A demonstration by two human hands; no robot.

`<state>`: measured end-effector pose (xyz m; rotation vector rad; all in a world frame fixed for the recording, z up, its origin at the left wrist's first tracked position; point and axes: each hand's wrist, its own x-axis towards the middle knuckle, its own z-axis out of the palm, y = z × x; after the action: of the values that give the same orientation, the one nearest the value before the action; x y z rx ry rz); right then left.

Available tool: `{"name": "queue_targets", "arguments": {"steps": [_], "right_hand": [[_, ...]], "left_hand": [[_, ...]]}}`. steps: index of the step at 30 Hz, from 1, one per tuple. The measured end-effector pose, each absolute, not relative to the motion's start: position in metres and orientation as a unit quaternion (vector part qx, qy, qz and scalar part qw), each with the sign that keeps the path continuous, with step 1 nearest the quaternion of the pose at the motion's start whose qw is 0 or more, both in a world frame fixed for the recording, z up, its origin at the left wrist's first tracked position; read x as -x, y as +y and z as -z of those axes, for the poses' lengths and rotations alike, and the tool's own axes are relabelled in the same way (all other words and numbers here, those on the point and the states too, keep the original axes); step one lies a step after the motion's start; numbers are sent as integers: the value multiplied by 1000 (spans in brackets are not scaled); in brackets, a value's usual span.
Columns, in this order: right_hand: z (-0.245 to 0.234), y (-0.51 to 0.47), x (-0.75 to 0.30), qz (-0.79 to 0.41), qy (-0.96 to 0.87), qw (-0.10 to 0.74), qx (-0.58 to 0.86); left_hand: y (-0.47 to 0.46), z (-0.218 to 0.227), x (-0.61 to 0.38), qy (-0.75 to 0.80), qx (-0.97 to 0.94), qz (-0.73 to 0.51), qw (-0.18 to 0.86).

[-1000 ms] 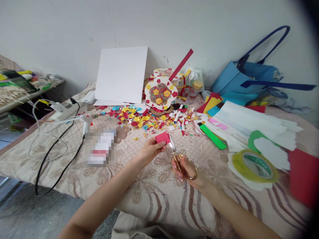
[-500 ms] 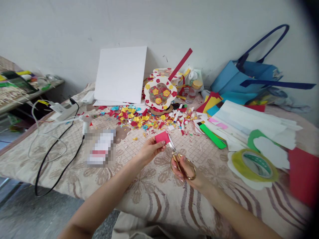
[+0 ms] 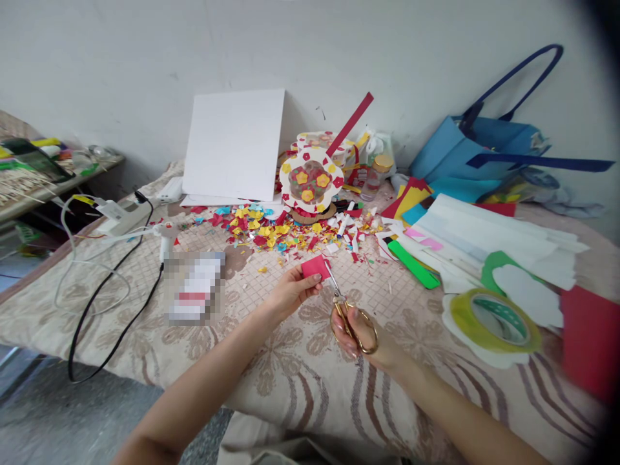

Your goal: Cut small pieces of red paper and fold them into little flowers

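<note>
My left hand [image 3: 294,288] pinches a small red piece of paper [image 3: 314,266] between thumb and fingers, above the patterned cloth. Gold-handled scissors [image 3: 341,303] are in my right hand [image 3: 359,334], with fingers through the loops. Their blades lie at the right edge of the red paper; whether they are cutting into it I cannot tell. Just beyond my hands spreads a heap of colourful paper scraps [image 3: 271,229]. Behind the scraps stands a white flower-shaped paper fan [image 3: 312,181] with red and yellow flowers and a red strip.
A white board [image 3: 235,145] leans on the wall. To the right are a green cutter [image 3: 414,265], a roll of tape [image 3: 491,321], paper sheets [image 3: 498,239] and a blue bag [image 3: 504,142]. Cables, a white glue gun [image 3: 166,242] and a blurred-out flat object [image 3: 196,287] lie left.
The scissors have shifted very slightly to the left, and the angle of their blades at the paper's edge differs a little. My left hand and the red paper stay in place.
</note>
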<state>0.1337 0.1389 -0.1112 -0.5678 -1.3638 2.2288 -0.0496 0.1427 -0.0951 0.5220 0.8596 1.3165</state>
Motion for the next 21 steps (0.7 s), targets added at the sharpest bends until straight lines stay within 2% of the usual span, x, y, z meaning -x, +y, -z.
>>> {"name": "queue_targets", "arguments": {"steps": [21], "right_hand": [[103,139,-132,-859,-433,228,152]], "left_hand": [[141,96,47,369,-280,-570,679]]}}
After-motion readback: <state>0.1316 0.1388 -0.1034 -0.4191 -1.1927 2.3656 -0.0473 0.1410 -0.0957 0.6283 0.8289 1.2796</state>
